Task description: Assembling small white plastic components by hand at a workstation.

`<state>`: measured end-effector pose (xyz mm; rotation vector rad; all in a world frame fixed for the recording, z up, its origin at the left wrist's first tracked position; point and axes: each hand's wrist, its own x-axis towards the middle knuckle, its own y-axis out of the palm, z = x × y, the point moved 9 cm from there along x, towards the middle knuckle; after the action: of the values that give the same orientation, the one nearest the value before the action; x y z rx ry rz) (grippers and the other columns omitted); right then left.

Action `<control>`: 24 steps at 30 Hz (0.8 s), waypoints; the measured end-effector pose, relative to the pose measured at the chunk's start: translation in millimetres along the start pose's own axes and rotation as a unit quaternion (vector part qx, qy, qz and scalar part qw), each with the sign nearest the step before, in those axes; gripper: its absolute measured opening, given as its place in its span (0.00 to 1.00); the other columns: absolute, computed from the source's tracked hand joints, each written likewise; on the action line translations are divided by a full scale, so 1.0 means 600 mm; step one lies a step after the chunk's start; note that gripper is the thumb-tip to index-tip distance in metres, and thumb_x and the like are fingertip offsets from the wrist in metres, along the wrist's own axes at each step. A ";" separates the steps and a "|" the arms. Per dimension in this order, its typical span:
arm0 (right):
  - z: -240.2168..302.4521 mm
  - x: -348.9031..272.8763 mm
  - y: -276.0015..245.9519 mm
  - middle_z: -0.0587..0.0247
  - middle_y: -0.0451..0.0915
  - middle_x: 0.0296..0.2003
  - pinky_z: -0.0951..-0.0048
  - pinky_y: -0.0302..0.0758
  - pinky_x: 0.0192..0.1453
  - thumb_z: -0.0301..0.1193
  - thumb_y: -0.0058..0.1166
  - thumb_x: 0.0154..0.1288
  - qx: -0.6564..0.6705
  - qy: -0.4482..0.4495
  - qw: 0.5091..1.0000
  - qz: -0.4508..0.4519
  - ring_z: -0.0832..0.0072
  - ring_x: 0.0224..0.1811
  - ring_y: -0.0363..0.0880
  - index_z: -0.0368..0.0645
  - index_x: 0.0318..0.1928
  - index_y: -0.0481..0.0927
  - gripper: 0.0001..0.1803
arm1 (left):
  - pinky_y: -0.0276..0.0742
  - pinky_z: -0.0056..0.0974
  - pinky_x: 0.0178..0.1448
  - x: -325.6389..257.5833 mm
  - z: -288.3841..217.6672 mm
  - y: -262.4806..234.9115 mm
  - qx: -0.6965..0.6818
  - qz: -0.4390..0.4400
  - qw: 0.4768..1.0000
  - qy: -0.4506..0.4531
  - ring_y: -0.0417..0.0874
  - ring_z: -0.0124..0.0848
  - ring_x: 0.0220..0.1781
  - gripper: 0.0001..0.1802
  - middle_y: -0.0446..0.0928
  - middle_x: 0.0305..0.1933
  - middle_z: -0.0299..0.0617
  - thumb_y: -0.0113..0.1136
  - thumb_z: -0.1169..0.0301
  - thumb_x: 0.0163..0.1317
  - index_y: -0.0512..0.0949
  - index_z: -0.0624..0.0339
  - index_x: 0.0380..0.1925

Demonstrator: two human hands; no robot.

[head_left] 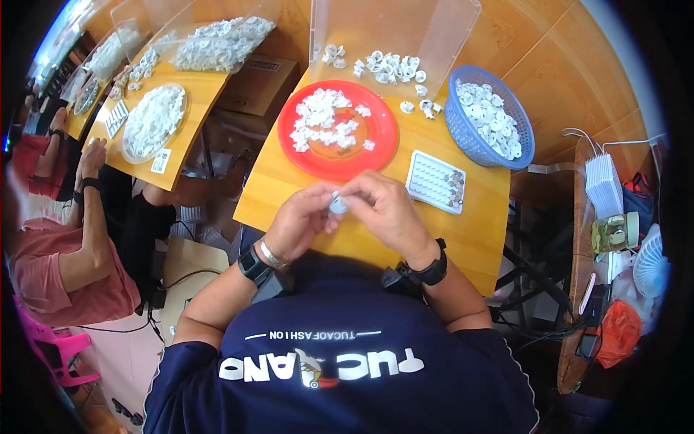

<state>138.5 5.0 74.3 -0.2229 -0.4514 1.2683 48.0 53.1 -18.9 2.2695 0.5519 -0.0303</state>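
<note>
Pinching a small white part [337, 203] between their fingertips, the person brings both hands together over the near edge of the wooden table [479, 224]. The left hand [299, 221] grips it from the left, thumb and forefinger drawn narrow; the right hand [382, 208] meets it from the other side, its fingertips closed in a pinch as well. The fingers partly cover the part, so its exact shape is hard to tell.

Just beyond the hands sits a red plate [387, 148] with a heap of white pieces [318, 113] on it, mostly toward its left side. Right of the plate, near the right hand, lies a white tray [426, 184] with rows of small hollows and little dark bits [456, 182] gathered at its right end. Farther back at the right, a blue basket [460, 137] leans outward, holding white round parts [493, 124]. At the far edge stands a clear plastic box [405, 32], with loose white parts [390, 67] around its base. To the left, a co-worker in a pink shirt [79, 257] sits at another table [189, 101].
</note>
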 end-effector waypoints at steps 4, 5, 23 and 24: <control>0.020 -0.008 0.011 0.56 0.76 0.31 0.70 0.76 0.34 0.20 0.55 0.58 0.039 -0.038 0.998 -0.018 0.64 0.30 0.81 0.35 0.35 0.78 0.04 | 0.74 0.28 0.38 0.004 -0.015 0.007 -0.012 -0.011 0.999 0.052 0.78 0.25 0.31 0.16 0.77 0.35 0.39 0.48 0.64 0.70 0.71 0.65 0.49; 0.035 -0.010 0.009 0.57 0.76 0.31 0.71 0.77 0.33 0.20 0.55 0.58 -0.004 -0.081 0.996 -0.031 0.65 0.30 0.81 0.35 0.35 0.78 0.04 | 0.74 0.27 0.38 0.004 -0.022 0.010 -0.008 -0.020 0.998 0.063 0.77 0.24 0.31 0.16 0.77 0.35 0.38 0.48 0.64 0.70 0.72 0.65 0.48; 0.021 -0.005 -0.016 0.60 0.75 0.34 0.78 0.78 0.29 0.18 0.54 0.61 0.025 -0.064 0.993 -0.097 0.76 0.28 0.83 0.35 0.38 0.79 0.05 | 0.73 0.28 0.34 0.003 -0.026 0.032 -0.033 0.018 0.998 0.056 0.76 0.25 0.29 0.11 0.76 0.33 0.39 0.48 0.63 0.70 0.70 0.58 0.42; 0.022 -0.005 -0.016 0.60 0.75 0.34 0.78 0.78 0.29 0.18 0.54 0.61 0.025 -0.064 0.993 -0.097 0.76 0.28 0.83 0.35 0.38 0.79 0.05 | 0.73 0.28 0.34 0.003 -0.027 0.034 -0.033 0.018 0.998 0.056 0.76 0.25 0.29 0.11 0.76 0.33 0.39 0.48 0.63 0.70 0.70 0.58 0.42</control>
<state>140.4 -1.8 89.7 -0.0545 -0.5379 1.1055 55.3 53.1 5.9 2.2256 0.5629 0.1319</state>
